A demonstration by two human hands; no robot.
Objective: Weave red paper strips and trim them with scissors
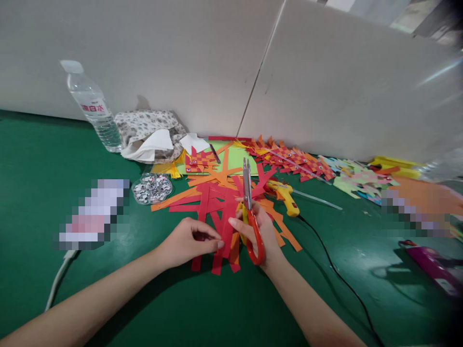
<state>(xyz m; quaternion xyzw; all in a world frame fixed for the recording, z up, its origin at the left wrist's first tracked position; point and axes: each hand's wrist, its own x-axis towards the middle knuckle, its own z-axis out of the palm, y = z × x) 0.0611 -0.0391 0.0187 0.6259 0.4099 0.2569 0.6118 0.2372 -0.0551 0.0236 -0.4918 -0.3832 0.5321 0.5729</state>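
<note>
My right hand [265,231] holds scissors [247,185] with red and yellow handles, their blades pointing away from me and appearing closed. To the left, my left hand [190,241] has thumb and fingers pinched at the edge of a red paper strip [227,217]. Under and around both hands spreads a loose pile of red strips and orange strips [227,173], crossing one another. Behind the scissors lies a light green sheet [249,167]. Woven red-and-orange paper fish [198,161] rest on its left part.
A yellow glue gun [289,200] with a black cord lies right of the pile. More woven fish [292,161] lie along the grey partition [181,58]. At left are a bag of googly eyes [152,188], a tissue pack [148,123], a water bottle [90,106] and a blurred phone-like object [97,207].
</note>
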